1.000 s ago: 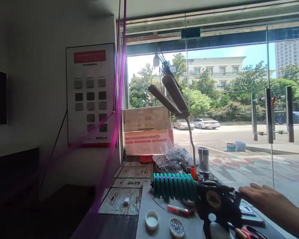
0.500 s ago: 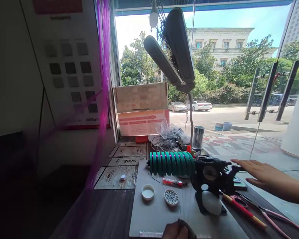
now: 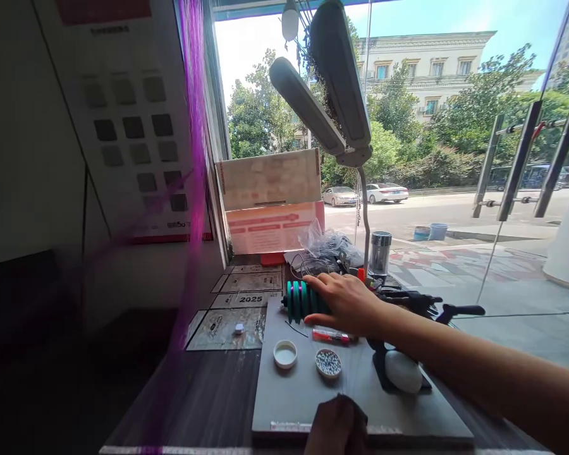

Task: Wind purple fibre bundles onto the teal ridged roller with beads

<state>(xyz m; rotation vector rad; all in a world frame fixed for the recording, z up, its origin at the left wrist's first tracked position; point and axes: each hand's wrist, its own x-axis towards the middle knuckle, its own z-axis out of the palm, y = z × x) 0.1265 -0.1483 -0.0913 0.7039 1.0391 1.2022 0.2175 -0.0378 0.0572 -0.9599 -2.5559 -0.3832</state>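
Observation:
A teal ribbed winding drum (image 3: 296, 302) sits on a black hand-cranked winder (image 3: 408, 302) at the board's far side. My right hand (image 3: 344, 303) lies across the drum, fingers stretched over its top and thumb spread below. It hides much of the drum; whether it presses on it I cannot tell. At the board's near edge my left hand (image 3: 339, 422) is closed, apparently on thin threads (image 3: 345, 376) that run faintly up toward the winder. Between the hands stand a white dish of small silvery beads (image 3: 329, 364) and a shallow white cap (image 3: 285, 355).
The pale board (image 3: 289, 401) lies on a dark wooden table (image 3: 208, 404). A red-orange tube (image 3: 330, 335) and a white rounded lump (image 3: 403, 371) are on the board. Behind rise a two-headed lamp (image 3: 344, 76), a clear jar (image 3: 380, 256) and plastic bags (image 3: 334, 246). Purple strands (image 3: 196, 139) hang at left.
My right hand has moved left from beside the winder's crank to over the teal drum. The crank handle has turned and now points right. My left hand stays near the board's front edge, closed.

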